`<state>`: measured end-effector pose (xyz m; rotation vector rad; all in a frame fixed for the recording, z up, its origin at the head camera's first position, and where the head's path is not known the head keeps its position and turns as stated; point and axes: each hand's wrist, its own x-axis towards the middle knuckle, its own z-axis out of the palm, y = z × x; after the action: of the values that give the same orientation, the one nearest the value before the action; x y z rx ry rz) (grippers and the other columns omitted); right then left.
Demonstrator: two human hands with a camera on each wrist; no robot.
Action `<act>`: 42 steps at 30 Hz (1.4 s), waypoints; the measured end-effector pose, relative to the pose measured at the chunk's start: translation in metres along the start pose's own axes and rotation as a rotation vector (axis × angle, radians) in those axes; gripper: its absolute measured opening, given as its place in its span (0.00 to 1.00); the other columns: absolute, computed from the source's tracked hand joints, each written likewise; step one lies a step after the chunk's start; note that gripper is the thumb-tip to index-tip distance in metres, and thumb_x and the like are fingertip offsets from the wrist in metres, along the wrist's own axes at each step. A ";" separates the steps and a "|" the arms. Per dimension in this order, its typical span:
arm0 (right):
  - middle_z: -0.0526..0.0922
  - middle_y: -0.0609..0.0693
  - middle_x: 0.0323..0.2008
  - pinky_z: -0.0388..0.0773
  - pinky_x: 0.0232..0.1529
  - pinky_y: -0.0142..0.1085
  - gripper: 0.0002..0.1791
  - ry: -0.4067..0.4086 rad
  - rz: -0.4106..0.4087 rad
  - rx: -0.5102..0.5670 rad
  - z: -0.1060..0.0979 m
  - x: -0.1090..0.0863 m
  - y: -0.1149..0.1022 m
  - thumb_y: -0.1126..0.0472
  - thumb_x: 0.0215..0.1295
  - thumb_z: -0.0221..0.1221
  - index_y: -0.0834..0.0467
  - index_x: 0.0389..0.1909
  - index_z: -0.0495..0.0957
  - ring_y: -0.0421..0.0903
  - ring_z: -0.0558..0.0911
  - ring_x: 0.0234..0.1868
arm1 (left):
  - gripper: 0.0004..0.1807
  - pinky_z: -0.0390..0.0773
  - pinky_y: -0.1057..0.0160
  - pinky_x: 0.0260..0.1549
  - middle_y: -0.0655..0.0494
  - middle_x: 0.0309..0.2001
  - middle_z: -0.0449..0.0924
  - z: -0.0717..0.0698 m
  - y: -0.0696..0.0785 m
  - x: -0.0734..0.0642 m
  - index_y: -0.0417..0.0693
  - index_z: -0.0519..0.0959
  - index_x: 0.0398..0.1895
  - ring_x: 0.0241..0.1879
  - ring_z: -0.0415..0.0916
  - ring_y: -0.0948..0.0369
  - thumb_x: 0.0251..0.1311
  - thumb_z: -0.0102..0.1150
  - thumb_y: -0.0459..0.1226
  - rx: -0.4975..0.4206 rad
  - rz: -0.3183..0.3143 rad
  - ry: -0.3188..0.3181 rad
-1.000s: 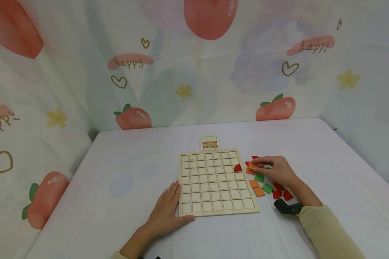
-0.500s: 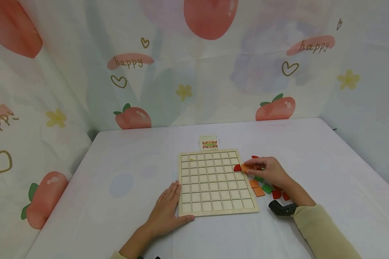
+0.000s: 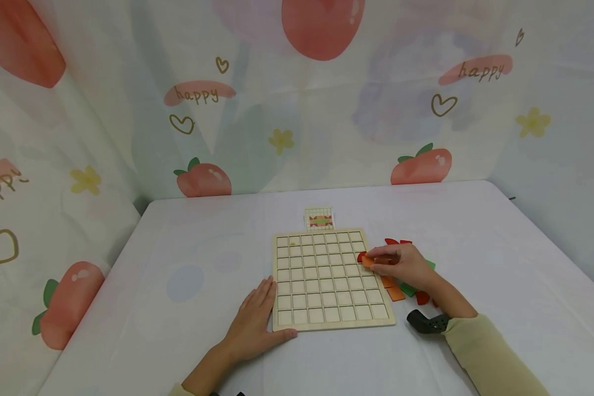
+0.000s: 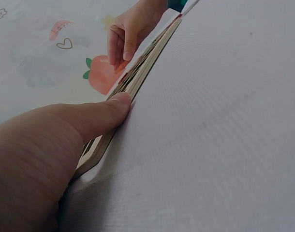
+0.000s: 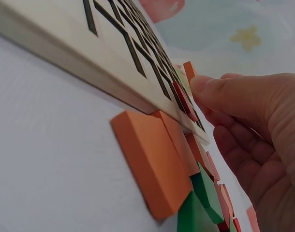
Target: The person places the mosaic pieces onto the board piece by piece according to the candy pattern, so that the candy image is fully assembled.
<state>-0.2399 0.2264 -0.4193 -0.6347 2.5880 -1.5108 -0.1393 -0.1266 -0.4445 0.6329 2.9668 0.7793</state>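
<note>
Over the right side of the board (image 3: 328,285): the right hand (image 3: 406,267) pinches an orange tile (image 3: 368,262) between thumb and fingertips, with almost no gap beyond the tile's own thickness.
Orange tile: tilted in the right wrist view, just beside the red tile (image 3: 361,257) on the board. Let go at that slant, it might catch on a divider and sit crooked across two squares.
Red tile: near enough to be nudged, I'd judge, if the orange one came in sideways.
Square underneath: partly covered by the fingers, so a wrong square looks an easy mistake; which one lies below I cannot tell.
Left hand: fingers (image 3: 266,290) extended along the left edge, thumb against the near edge, gripping nothing. Should that steadying contact ease, a push from the right could skid the board over the tablecloth (image 3: 218,242).
Loose pile: orange tiles (image 3: 396,293), a green tile (image 3: 407,290) and red pieces (image 3: 422,298) lie under and beside the right wrist; a low pull-back could scatter them.
Picture card (image 3: 319,219): just beyond the far edge, likely to be jostled if the board slid that way.
</note>
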 end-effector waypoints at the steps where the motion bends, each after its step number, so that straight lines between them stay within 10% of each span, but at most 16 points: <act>1: 0.82 0.54 0.42 0.78 0.33 0.32 0.17 0.001 0.002 -0.015 0.001 0.000 -0.002 0.60 0.54 0.66 0.63 0.45 0.81 0.45 0.80 0.41 | 0.58 0.44 0.51 0.64 0.48 0.71 0.42 0.000 0.000 0.000 0.38 0.47 0.71 0.70 0.38 0.54 0.48 0.50 0.69 0.001 0.001 0.001; 10: 0.82 0.57 0.40 0.76 0.38 0.36 0.14 0.000 -0.031 -0.137 0.005 -0.009 -0.035 0.68 0.54 0.64 0.66 0.43 0.81 0.56 0.77 0.41 | 0.58 0.43 0.52 0.64 0.47 0.71 0.42 0.001 -0.001 0.000 0.37 0.47 0.71 0.70 0.37 0.55 0.49 0.50 0.69 -0.009 0.004 -0.005; 22: 0.83 0.47 0.40 0.76 0.42 0.34 0.14 -0.011 -0.098 -0.177 0.005 -0.002 0.002 0.59 0.54 0.66 0.58 0.42 0.83 0.45 0.79 0.43 | 0.57 0.43 0.52 0.64 0.47 0.71 0.42 0.000 0.001 0.000 0.37 0.47 0.70 0.70 0.38 0.54 0.49 0.49 0.69 0.003 0.009 -0.006; 42: 0.83 0.45 0.39 0.75 0.40 0.32 0.14 -0.021 -0.099 -0.188 0.006 -0.002 0.001 0.59 0.53 0.66 0.57 0.42 0.83 0.42 0.78 0.42 | 0.57 0.44 0.52 0.64 0.47 0.71 0.43 0.000 0.000 0.000 0.37 0.48 0.70 0.70 0.38 0.55 0.48 0.50 0.69 0.007 0.008 -0.001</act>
<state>-0.2368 0.2224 -0.4234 -0.8035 2.7415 -1.2871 -0.1393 -0.1263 -0.4449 0.6458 2.9693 0.7692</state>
